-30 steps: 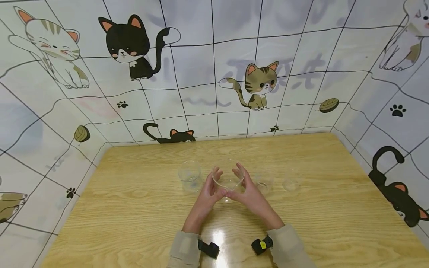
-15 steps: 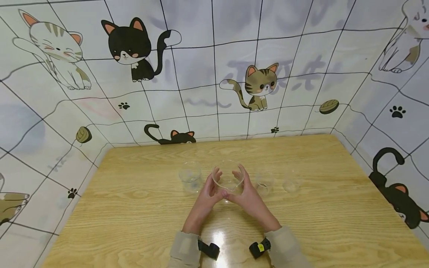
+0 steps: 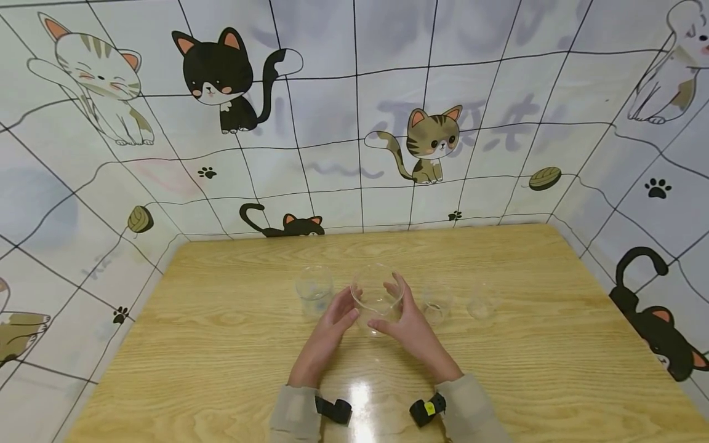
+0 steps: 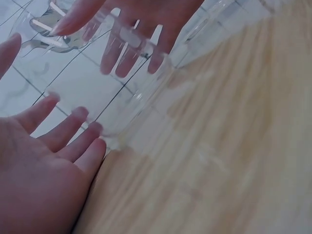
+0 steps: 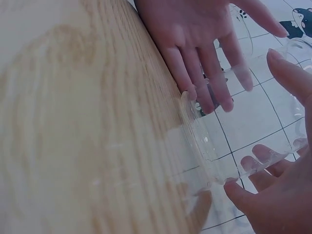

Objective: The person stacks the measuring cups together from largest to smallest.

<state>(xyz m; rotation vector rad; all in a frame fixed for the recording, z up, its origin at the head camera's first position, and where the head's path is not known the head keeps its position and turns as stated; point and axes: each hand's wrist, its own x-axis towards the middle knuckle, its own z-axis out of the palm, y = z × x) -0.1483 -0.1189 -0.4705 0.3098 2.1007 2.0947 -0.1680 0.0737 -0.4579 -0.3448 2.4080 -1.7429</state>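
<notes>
A clear glass cup with a wide round rim [image 3: 378, 300] stands on the table between both hands. My right hand [image 3: 411, 320] holds it from the right, thumb across the front and fingers around the far side. My left hand [image 3: 331, 320] is beside the glass at left, its thumb off the front wall. In the left wrist view, the left fingers [image 4: 80, 117] are spread and fairly straight near the wall. Through the glass in the right wrist view [image 5: 243, 119], the left palm and extended fingers show; the right fingers [image 5: 263, 178] curve along the lower side.
Just left of the hands stands another clear glass [image 3: 314, 292] with a bluish tint low down. Two smaller clear glasses, one nearer [image 3: 436, 306] and one farther right [image 3: 482, 303], stand at right. A cat-patterned cloth wall [image 3: 332, 154] borders the wooden table [image 3: 221, 344].
My left hand has loosened and shifted slightly left, its thumb leaving the front of the glass and my right thumb. The right hand and the glass stay nearly where they were.
</notes>
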